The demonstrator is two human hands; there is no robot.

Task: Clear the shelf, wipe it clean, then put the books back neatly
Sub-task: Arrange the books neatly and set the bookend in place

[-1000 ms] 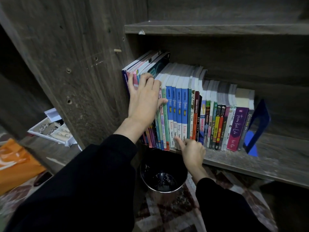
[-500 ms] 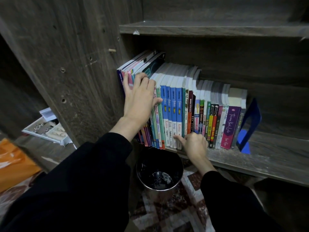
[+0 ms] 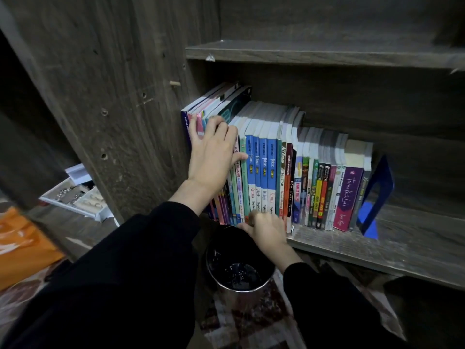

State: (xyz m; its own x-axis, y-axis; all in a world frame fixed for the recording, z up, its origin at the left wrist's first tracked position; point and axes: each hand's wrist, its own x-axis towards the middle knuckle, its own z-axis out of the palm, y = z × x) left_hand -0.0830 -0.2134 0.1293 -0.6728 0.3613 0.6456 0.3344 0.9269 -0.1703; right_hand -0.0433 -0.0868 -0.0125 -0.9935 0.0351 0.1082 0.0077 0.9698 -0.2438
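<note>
The right hand (image 3: 268, 234) has slid left along the foot of the row since half a second ago. Then its forefinger pointed at the base of one blue spine. It now covers the bottoms of several blue spines, with the thumb reaching out to the left. It is blurred, so I cannot tell whether its fingers pinch a book or only press against the spines. The left hand (image 3: 214, 157) has stayed where it was, high on the left end of the row. Its palm lies against the spines, its fingers are bent over the top edges of the taller books, and its thumb is stretched right across a blue spine.

The books (image 3: 271, 172) stand upright on the shelf (image 3: 352, 245), packed side by side. The tallest are at the left, against the side panel (image 3: 120, 96), and the shorter ones are at the right. A purple spine is near the right end. A blue bookend (image 3: 377, 195) stands just beside the last book.

A dark round bin (image 3: 221, 250) sits on the floor below the shelf's front edge, under the right hand. It rests on a patterned rug (image 3: 251, 323). To the left, beyond the panel, a white tray (image 3: 75, 195) lies on a lower ledge. An orange cloth (image 3: 22, 245) lies near it.
</note>
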